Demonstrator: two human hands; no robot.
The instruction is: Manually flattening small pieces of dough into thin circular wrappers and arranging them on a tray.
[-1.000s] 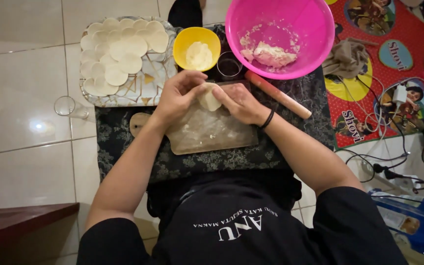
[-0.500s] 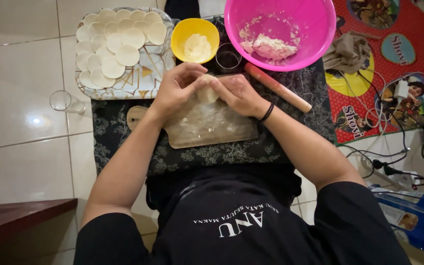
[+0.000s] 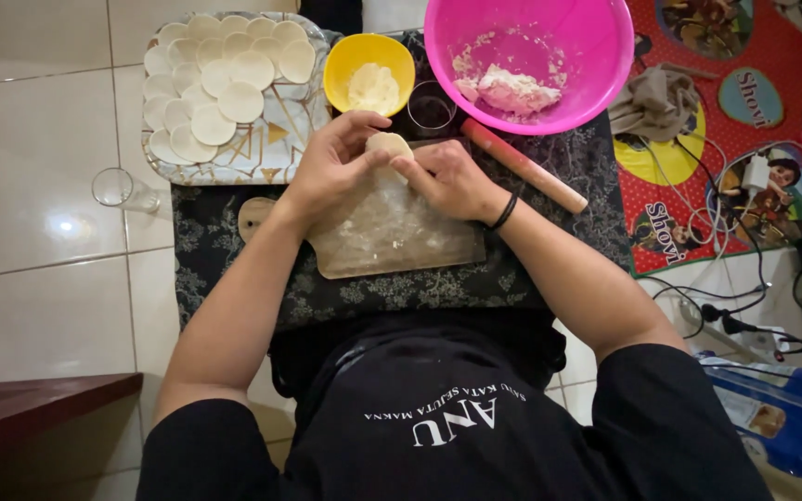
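1. The dough piece [image 3: 389,145] sits a bit higher above the board now than a second ago, up by the fingertips in the upper middle of the frame. Earlier it lay closer to the board.
2. The left hand [image 3: 331,167] and the right hand [image 3: 447,178] have come closer together. Their fingers are bent and pinch the dough piece from both sides, so it looks like the shaping of this piece is under way.
3. The floury wooden board [image 3: 392,237] lies under the hands, in the middle of the frame.
4. The board rests on a dark flowery cloth [image 3: 234,269] spread on a pale tiled floor [image 3: 39,232].
5. A tray [image 3: 276,153] with many flat round dough discs [image 3: 215,121] is at the upper left.
6. A small yellow bowl [image 3: 368,74] and a big pink bowl [image 3: 531,60] with a dough lump stand at the top.
7. A rolling pin [image 3: 523,165] lies just right of the hands.
8. A clear glass [image 3: 121,188] stands on the floor at the left.
9. A red picture mat [image 3: 744,121] with cables is at the upper right.
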